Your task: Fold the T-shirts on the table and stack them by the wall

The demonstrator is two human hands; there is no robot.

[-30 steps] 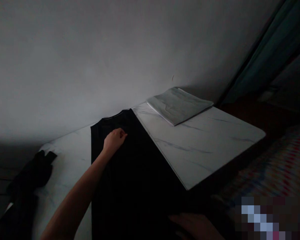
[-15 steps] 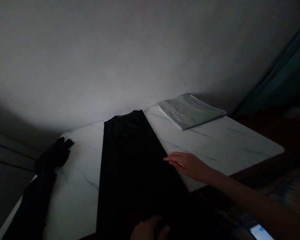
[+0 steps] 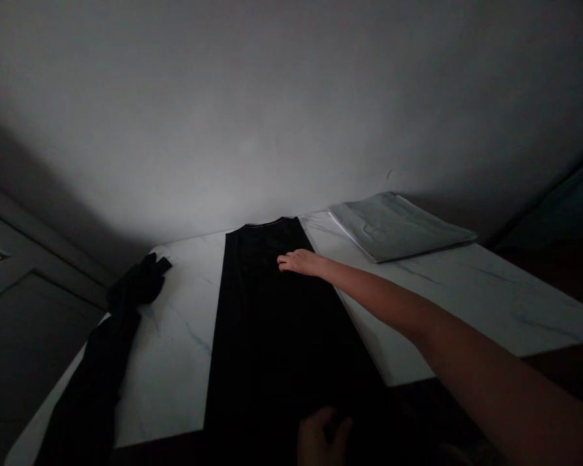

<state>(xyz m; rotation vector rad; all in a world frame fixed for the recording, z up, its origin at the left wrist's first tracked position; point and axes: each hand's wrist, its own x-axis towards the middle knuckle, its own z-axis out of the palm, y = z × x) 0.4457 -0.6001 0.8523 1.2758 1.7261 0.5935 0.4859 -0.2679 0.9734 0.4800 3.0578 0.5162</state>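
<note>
A long black garment (image 3: 272, 323) lies lengthwise over the table, its neckline at the far end by the wall. My right hand (image 3: 298, 261) reaches across its upper part, fingers curled together against the dark cloth. Whether fabric is pinched between them is hard to make out. At the bottom of the view, my left hand (image 3: 321, 437) is over the near part of the garment, thumb and fingers curled round dark cloth. The garment's lower end fades into shadow.
A folded grey-green cloth (image 3: 401, 226) rests at the back right of the white marbled table (image 3: 175, 336). Bunched dark clothing (image 3: 97, 362) hangs along the left edge. A grey wall (image 3: 252, 116) stands behind, and a panelled door (image 3: 24, 323) is at left.
My right hand has moved from the garment's right edge farther up and inward onto its upper part. My left hand stays near the bottom. The view has shifted left; the lit phone screen is out of sight.
</note>
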